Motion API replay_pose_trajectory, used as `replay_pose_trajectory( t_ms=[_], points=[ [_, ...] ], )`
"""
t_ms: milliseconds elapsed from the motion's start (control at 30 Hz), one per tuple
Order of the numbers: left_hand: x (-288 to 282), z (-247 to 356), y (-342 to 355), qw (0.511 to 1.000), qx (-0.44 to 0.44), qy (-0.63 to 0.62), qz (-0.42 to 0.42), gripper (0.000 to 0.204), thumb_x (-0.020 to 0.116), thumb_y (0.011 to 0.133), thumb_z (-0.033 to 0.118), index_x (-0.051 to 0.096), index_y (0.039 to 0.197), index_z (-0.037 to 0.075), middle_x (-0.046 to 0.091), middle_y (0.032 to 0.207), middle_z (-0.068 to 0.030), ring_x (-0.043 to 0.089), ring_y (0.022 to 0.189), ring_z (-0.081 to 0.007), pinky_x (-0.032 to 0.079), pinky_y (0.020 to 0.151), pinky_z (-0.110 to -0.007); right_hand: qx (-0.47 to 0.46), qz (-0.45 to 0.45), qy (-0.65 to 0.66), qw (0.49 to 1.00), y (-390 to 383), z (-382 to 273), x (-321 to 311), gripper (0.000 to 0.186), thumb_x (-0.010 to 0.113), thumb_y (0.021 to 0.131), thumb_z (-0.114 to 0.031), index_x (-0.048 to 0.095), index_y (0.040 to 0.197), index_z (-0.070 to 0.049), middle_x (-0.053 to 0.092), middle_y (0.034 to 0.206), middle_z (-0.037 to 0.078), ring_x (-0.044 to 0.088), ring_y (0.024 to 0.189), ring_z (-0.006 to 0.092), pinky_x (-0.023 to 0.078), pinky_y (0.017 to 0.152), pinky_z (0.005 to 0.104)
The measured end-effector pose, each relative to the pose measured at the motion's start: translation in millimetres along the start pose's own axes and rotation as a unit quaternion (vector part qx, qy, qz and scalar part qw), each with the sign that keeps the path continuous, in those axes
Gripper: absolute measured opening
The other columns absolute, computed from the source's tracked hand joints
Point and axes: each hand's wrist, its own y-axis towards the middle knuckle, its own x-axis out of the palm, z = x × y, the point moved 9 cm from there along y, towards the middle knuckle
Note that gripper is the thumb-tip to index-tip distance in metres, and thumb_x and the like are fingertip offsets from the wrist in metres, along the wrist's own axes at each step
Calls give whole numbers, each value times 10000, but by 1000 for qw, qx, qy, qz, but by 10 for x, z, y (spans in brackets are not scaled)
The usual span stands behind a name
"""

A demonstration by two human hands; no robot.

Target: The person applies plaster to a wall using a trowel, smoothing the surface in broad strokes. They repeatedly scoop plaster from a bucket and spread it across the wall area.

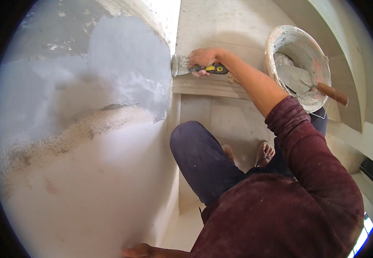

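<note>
The fingers of the right hand (203, 58) are closed around a putty knife (214, 69) with a black and yellow handle, the handle pointing right and the broad, paste-smeared blade pointing left. The blade's edge is at the wall (113, 172), beside a smooth grey coat (124, 49); whether it presses on the wall or stops just short, I cannot tell. The left hand (137, 250) is low at the bottom edge, near the lower wall; it is shadowed and partly cut off, so how far its fingers are spread, and whether they hold anything, cannot be told. Below the grey coat a rough, pebbly band (105, 122) slants across the wall, with smoother white below. Right of the bare right forearm is a pale, smeared bucket (309, 47) with grey paste (283, 60) inside; a trowel (296, 79) leans in it, its wooden handle jutting over the rim. Nearer the viewer are a dusty maroon sleeve (319, 159), a bent knee in dark trousers (199, 155) and a bare foot (264, 155).
</note>
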Motion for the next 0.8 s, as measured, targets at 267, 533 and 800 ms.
replay_pose_trajectory(
  t_ms=[267,533,800],
  points=[
    [22,-11,-411,979,108,30,-170,762,517,893,556,342,1422,37,90,1572,-202,-9,1440,-429,-28,1099,-605,1,-76,-12,997,-212,-383,132,183,471,938,-141,496,808,-15,553,660,84,469,413,110,404,351,272],
    [-93,31,-1280,905,58,-88,-413,905,540,889,548,116,1498,29,-124,1543,-267,-180,1378,-526,-140,987,-727,53,-57,-41,996,-810,-1135,435,198,455,913,-117,504,757,-5,540,646,64,455,416,91,389,354,261],
    [-859,1496,-1313,375,-168,-422,-808,779,617,867,371,255,1472,39,105,1521,-309,59,1418,-467,114,1132,-578,-99,-51,-144,983,-1771,-2516,895,199,429,910,-149,556,850,-8,574,675,54,508,476,120,451,418,281]
  ],
)
